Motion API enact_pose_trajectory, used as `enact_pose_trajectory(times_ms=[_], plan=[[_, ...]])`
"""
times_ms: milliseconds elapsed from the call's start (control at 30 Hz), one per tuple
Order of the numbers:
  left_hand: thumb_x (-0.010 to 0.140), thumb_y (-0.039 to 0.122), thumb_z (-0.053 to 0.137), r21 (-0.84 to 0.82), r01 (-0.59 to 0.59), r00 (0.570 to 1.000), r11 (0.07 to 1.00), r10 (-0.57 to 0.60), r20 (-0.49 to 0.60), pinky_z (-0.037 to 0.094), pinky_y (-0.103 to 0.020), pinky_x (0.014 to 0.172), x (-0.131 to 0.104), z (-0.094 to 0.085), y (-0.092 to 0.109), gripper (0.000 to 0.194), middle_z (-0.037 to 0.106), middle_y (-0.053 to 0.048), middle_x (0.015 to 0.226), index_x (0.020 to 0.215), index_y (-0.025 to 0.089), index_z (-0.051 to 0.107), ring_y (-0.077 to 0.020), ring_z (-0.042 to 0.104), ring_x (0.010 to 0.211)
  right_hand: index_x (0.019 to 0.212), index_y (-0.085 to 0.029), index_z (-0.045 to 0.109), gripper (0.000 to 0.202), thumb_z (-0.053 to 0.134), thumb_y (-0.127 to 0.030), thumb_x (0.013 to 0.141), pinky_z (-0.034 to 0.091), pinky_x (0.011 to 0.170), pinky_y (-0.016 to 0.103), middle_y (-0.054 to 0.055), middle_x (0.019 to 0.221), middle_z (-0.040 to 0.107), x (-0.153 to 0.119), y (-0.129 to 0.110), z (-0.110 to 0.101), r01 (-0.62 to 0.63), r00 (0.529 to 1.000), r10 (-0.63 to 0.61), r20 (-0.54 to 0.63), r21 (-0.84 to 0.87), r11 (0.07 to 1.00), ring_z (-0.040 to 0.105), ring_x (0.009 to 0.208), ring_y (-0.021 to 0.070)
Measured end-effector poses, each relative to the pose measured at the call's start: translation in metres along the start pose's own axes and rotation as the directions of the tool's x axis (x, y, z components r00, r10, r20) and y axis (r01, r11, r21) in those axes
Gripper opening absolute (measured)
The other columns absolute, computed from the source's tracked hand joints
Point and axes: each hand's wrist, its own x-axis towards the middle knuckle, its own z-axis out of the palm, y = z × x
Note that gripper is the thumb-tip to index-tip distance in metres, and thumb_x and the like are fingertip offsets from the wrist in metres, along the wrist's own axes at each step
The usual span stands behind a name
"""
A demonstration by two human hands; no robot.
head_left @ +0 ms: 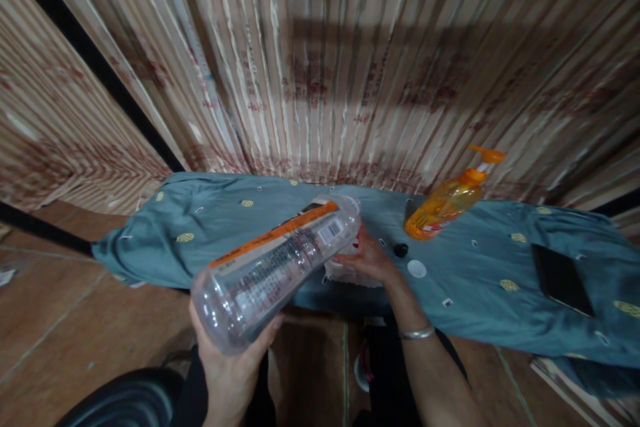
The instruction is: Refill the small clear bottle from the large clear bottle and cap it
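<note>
A striped curtain (345,47) hangs beyond the far edge of your cloth-covered worktop (490,240). Your clear bottle (280,273) slants over the near edge, left of middle, base toward you. Your left hand (230,363) clasps that base, thumb and fingers spread wide around it. Your right hand (373,257) curls near the neck; I cannot tell what it grips. A pump bottle (443,207) stands toward the far edge, a black slab (563,280) lies toward the right end, and a white disc (417,269) lies beside a black cap (401,250).
</note>
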Motion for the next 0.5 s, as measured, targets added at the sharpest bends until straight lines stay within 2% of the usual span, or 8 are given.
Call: enact_pose_trajectory(times_ms=[133, 300, 500], plan=[[0.050, 0.031, 0.092, 0.051, 0.005, 1.000, 0.999, -0.005, -0.004, 0.052, -0.044, 0.097, 0.003, -0.004, -0.005, 0.108, 0.055, -0.015, 0.136, 0.144, 0.021, 0.041, -0.0332, 0.058, 0.119, 0.133, -0.020, 0.045, 0.073, 0.077, -0.035, 0.069, 0.050, 0.097, 0.041, 0.012, 0.126, 0.066, 0.000, -0.001, -0.001, -0.028, 0.997, 0.028, 0.076, -0.012, 1.000, 0.065, 0.110, 0.0272], [0.050, 0.030, 0.092, 0.026, 0.008, 1.000, 1.000, -0.008, -0.003, 0.049, -0.045, 0.101, 0.006, -0.007, -0.013, 0.106, 0.052, -0.016, 0.140, 0.143, 0.021, 0.042, -0.0336, 0.055, 0.124, 0.128, -0.019, 0.048, 0.068, 0.078, -0.038, 0.070, 0.050, 0.089, 0.038, 0.011, 0.118, 0.069, 0.000, -0.001, 0.001, -0.039, 0.998, 0.042, 0.056, -0.056, 0.998, 0.067, 0.104, 0.0274], [0.043, 0.030, 0.094, 0.029, 0.040, 0.999, 0.999, -0.040, -0.001, 0.051, -0.048, 0.097, 0.011, -0.010, -0.018, 0.106, 0.057, -0.017, 0.133, 0.137, 0.019, 0.047, -0.0374, 0.057, 0.121, 0.124, -0.018, 0.050, 0.067, 0.077, -0.044, 0.069, 0.051, 0.081, 0.035, 0.010, 0.109, 0.071, 0.000, -0.004, 0.001, -0.046, 0.998, 0.052, 0.038, -0.137, 0.989, 0.069, 0.097, 0.0276]])
